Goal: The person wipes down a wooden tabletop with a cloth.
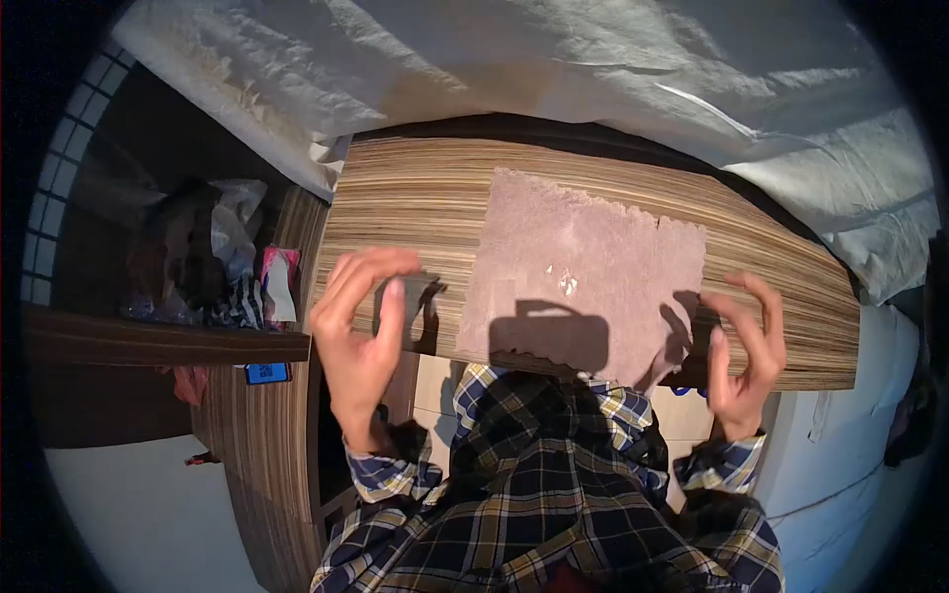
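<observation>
Left hand (361, 331) and right hand (746, 361) flank cloth (593, 232), fingers curved, spread from thumbs, both empty. We judge best grip: light pinch at opposite edges, even tension, so whitish specks (566, 283) (nature unclear) stay put. Cloth lies right of centre on surface (400, 212), reaching its near edge. We note dusty-pink matte face, wavy border, mostly flat.
</observation>
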`<control>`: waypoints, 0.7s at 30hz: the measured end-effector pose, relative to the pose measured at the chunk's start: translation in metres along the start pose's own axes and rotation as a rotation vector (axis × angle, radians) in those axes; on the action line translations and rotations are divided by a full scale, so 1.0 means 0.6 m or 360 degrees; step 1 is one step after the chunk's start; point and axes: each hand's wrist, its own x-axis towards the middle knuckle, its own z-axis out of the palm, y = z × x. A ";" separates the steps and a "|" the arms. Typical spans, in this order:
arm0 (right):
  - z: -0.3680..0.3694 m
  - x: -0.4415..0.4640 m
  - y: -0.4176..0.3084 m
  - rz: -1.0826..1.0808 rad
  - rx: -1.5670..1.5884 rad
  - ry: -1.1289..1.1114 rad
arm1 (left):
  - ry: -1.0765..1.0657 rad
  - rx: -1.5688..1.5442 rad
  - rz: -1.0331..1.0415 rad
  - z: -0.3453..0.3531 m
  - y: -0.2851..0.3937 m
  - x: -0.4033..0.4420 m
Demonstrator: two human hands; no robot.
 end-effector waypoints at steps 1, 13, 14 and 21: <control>0.004 0.014 0.003 -0.0006 0.0052 -0.0008 | 0.0002 -0.0005 0.0000 0.016 0.003 0.007; 0.202 0.036 -0.037 -0.0221 -0.0292 -0.0689 | -0.0446 0.0846 0.0276 0.185 -0.033 -0.025; 0.213 0.042 -0.036 -0.0269 -0.0251 -0.0702 | -0.0446 0.0853 0.0282 0.180 -0.043 -0.022; 0.321 0.098 -0.058 -0.0701 -0.0050 -0.0648 | -0.0372 0.0943 -0.0012 0.108 -0.116 -0.009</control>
